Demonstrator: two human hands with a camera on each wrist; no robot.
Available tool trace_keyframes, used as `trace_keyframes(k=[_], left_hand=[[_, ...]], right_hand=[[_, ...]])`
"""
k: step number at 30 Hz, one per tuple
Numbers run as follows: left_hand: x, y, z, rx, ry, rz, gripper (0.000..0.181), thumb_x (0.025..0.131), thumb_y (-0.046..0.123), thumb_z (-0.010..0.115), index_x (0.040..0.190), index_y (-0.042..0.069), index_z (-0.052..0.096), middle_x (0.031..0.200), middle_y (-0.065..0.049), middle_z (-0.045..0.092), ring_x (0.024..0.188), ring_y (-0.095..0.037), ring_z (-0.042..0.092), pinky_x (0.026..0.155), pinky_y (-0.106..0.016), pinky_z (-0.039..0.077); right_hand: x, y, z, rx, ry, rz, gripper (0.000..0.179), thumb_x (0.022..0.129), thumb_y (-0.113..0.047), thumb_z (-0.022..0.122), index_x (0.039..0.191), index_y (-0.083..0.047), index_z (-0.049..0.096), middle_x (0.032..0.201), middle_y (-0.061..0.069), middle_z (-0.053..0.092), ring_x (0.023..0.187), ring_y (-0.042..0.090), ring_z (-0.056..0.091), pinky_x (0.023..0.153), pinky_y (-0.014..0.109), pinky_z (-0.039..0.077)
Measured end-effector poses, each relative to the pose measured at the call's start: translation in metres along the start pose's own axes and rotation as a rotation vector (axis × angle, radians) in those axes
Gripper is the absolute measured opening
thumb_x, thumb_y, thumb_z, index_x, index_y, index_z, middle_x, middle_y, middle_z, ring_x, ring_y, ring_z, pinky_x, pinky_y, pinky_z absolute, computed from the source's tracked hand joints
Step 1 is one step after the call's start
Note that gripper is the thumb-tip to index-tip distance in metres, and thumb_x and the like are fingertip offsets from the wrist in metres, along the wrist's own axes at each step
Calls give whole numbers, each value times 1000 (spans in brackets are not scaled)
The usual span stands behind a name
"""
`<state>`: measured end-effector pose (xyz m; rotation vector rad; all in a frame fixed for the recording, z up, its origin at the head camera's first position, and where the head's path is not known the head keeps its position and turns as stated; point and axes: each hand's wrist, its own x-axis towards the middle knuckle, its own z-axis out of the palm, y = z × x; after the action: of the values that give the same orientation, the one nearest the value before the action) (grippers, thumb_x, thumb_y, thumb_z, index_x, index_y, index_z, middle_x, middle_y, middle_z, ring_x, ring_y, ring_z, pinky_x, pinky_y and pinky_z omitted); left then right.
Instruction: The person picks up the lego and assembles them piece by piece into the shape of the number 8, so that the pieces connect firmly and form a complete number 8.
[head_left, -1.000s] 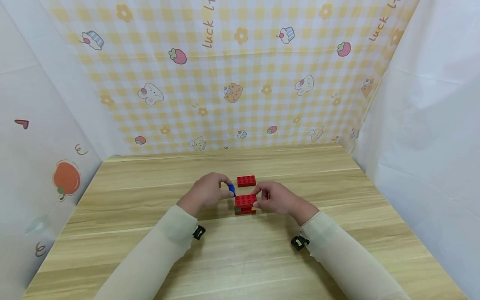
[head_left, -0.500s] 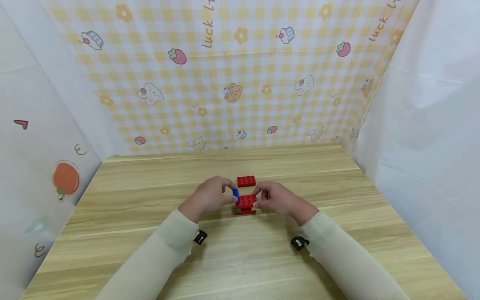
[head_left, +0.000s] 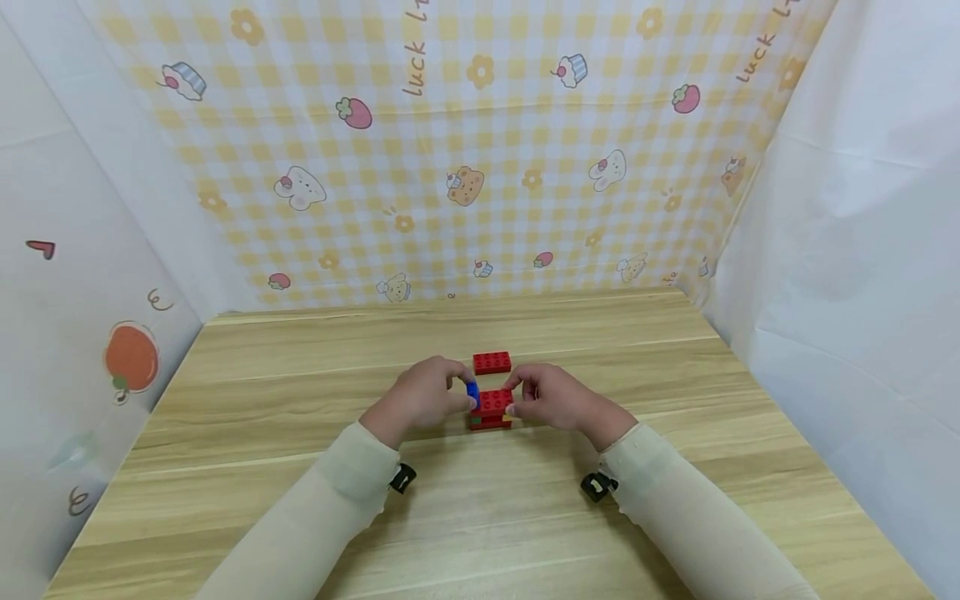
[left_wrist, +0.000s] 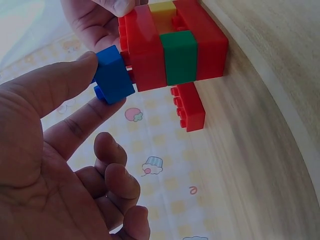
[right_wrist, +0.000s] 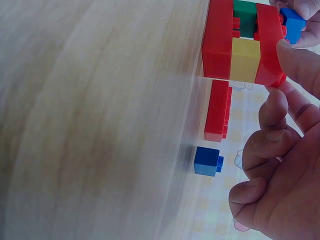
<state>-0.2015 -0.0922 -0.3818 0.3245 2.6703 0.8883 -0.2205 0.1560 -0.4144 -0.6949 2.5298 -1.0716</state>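
Note:
My left hand (head_left: 429,392) pinches a small blue toy building brick (left_wrist: 114,75) between thumb and forefinger. The brick sits over the left end of an upper red brick (left_wrist: 145,47), whose studs still show in a narrow gap under it. Below, a green brick (left_wrist: 181,57) and a yellow brick (right_wrist: 245,60) stand apart as two supports on a lower red brick (right_wrist: 217,40). At the other end of the stack, my right hand (head_left: 555,396) grips the upper red brick with thumb and forefinger, its other fingers curled.
Behind the stack a loose red brick (head_left: 492,362) lies on the wooden table (head_left: 480,517). Another blue brick (right_wrist: 206,161) stands near it in the right wrist view, hidden behind the right hand in the head view. A checked cloth (head_left: 480,150) hangs behind the table.
My left hand has carried the blue brick right and slightly toward me, from beside the stack to the left end of its top. The right hand keeps its grip in place.

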Motion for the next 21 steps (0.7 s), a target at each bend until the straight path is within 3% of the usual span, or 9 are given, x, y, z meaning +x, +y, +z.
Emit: trace_keyframes(k=[21], left_hand=[[0,-2,6,-56,17,-2,16,94,32,81,107,24,74,103,-6,59,89,-25,54,70,-37,44]], right_hand=[[1,0,1,-3,1,-3,22,96,-17,78,116,-11,71,75,0,58,64,13,51,59,28,45]])
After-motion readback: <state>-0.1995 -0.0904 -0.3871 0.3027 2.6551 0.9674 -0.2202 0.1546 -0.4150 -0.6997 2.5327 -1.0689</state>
